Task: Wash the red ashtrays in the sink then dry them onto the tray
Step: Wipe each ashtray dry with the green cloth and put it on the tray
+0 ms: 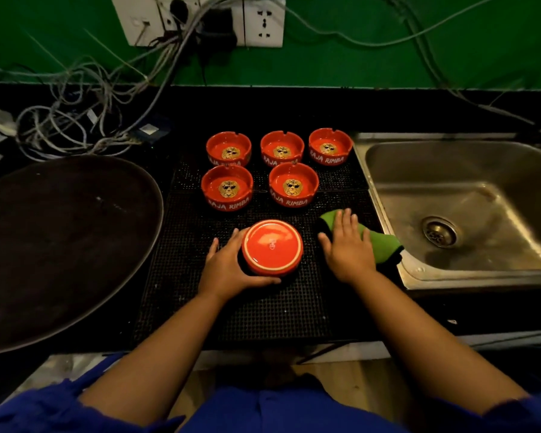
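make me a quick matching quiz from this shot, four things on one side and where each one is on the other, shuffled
1 upside-down ashtray
2 green cloth
3 round tray
4 sink

a under the right hand
b at the far left
c gripped by the left hand
d at the far right

Pairs: 1-c, 2-a, 3-b, 4-d

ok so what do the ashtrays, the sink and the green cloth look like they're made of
Ashtrays: probably glazed ceramic, glossy red with bright highlights; the upturned ashtray shows a pale bare ring on its base. Sink: looks like stainless steel, dull grey sheen, stained. Green cloth: soft fabric, maybe microfibre; matte, folding with a dark edge.
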`<state>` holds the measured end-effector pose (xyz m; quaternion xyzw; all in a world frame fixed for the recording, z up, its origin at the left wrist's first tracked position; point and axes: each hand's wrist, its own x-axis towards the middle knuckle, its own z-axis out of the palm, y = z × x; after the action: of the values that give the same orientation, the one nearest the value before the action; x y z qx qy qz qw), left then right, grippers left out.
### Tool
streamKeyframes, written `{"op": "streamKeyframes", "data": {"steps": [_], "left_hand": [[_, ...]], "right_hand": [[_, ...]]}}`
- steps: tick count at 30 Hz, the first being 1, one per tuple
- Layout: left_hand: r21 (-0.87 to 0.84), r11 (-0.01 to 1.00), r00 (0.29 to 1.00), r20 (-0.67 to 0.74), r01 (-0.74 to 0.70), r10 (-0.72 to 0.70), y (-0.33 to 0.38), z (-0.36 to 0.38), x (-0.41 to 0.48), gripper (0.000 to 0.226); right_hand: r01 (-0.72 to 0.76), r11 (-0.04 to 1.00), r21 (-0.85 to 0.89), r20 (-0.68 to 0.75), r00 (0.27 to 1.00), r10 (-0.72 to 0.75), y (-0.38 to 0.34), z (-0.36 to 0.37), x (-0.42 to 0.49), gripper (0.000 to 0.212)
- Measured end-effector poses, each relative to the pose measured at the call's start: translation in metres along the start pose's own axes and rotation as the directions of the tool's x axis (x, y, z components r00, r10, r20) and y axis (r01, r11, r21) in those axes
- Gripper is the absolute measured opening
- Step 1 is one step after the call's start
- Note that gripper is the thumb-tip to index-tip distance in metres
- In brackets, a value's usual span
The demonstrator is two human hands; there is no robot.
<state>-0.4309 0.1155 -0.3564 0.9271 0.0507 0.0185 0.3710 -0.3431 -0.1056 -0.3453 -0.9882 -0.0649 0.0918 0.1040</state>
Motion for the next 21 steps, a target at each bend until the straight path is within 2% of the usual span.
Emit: {"op": "streamKeyframes", "data": {"steps": [2, 4, 7, 9, 10, 12, 13, 15, 18, 21], "left_hand": [[0.005, 1.000, 1.000, -0.005, -0.004, 0.004, 0.000, 0.001, 0.000, 0.122], [0.004, 1.000, 1.000, 0.001, -0.008, 0.008, 0.000, 0.000, 0.000, 0.121], [0.032, 0.999, 0.998, 0.055, -0.024, 0.022, -0.002, 0.000, 0.000, 0.126], [0.059, 0.997, 0.993, 0.109, -0.052, 0.045, -0.008, -0.002, -0.002, 0.125], [0.082, 0.995, 0.991, 0.127, -0.064, 0.053, -0.012, -0.005, -0.005, 0.121], [0.191, 0.978, 0.990, 0.127, -0.079, 0.056, -0.023, -0.011, -0.013, 0.115], [0.260, 0.962, 0.992, 0.108, -0.084, 0.057, -0.029, -0.014, -0.020, 0.114], [0.340, 0.937, 0.996, 0.069, -0.080, 0.060, -0.039, -0.018, -0.034, 0.109], [0.338, 0.940, 0.998, 0.042, -0.056, 0.044, -0.044, -0.022, -0.044, 0.092], [0.337, 0.940, 0.999, 0.037, -0.050, 0.040, -0.044, -0.022, -0.045, 0.093]], "right_hand": [[0.028, 0.999, -0.040, -0.005, 1.000, -0.028, 0.002, 0.010, -0.003, 0.064], [0.026, 0.999, 0.025, 0.013, 1.000, -0.027, 0.005, 0.006, -0.002, 0.063], [0.029, 0.942, 0.334, -0.017, 1.000, -0.025, 0.002, -0.007, 0.000, 0.059], [0.177, 0.818, 0.547, -0.122, 0.984, -0.131, -0.011, -0.015, -0.009, 0.059], [0.284, 0.769, 0.573, -0.147, 0.958, -0.244, -0.021, -0.018, -0.015, 0.063], [0.429, 0.745, 0.512, -0.067, 0.884, -0.463, -0.039, -0.022, -0.020, 0.084], [0.465, 0.771, 0.436, 0.014, 0.852, -0.523, -0.049, -0.023, -0.021, 0.096], [0.514, 0.827, 0.228, 0.145, 0.822, -0.551, -0.065, -0.025, -0.017, 0.112], [0.538, 0.843, -0.011, 0.238, 0.820, -0.520, -0.082, -0.025, -0.008, 0.116], [0.546, 0.838, -0.009, 0.220, 0.818, -0.531, -0.089, -0.024, 0.000, 0.107]]}}
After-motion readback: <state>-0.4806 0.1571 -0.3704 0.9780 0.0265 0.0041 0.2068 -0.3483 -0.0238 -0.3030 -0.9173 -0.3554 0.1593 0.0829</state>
